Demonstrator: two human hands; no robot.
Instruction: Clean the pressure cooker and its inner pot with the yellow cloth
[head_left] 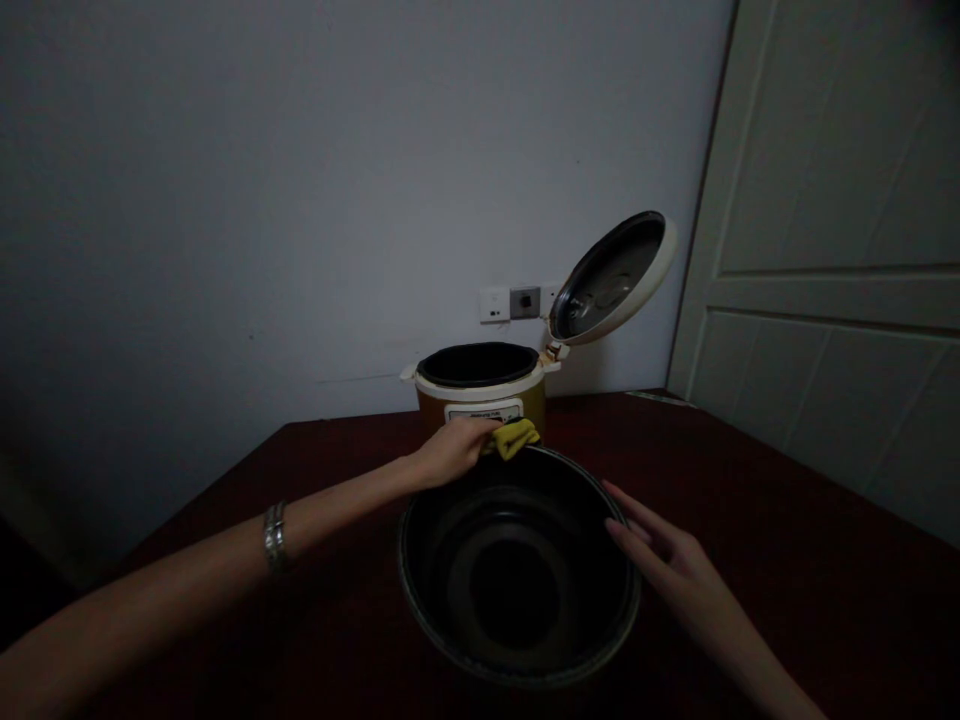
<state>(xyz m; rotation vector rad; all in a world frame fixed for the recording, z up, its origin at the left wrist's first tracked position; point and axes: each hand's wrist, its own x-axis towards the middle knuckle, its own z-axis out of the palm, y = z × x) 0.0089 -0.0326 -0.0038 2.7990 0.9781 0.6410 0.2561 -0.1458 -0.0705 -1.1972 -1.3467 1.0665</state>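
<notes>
A dark inner pot [517, 595] is tilted so that its open mouth faces me. My left hand [459, 450] reaches across to the pot's far rim, closed on a yellow cloth [514, 437] that lies against that rim. At the right side, my right hand [664, 555] grips the rim, thumb inside and fingers outside. Just behind the pot stands a rice cooker [480, 390] with a white rim and brownish-yellow body. Its lid [619, 280] is raised and leans to the right. The pot hides the lower front of the cooker.
Everything rests on a dark red tabletop [330, 445]. A pale wall [300, 200] rises behind it, with a white socket plate [494, 305] and a grey one [525, 302] near the cooker. To the right is a panelled door [832, 250]. The light is dim.
</notes>
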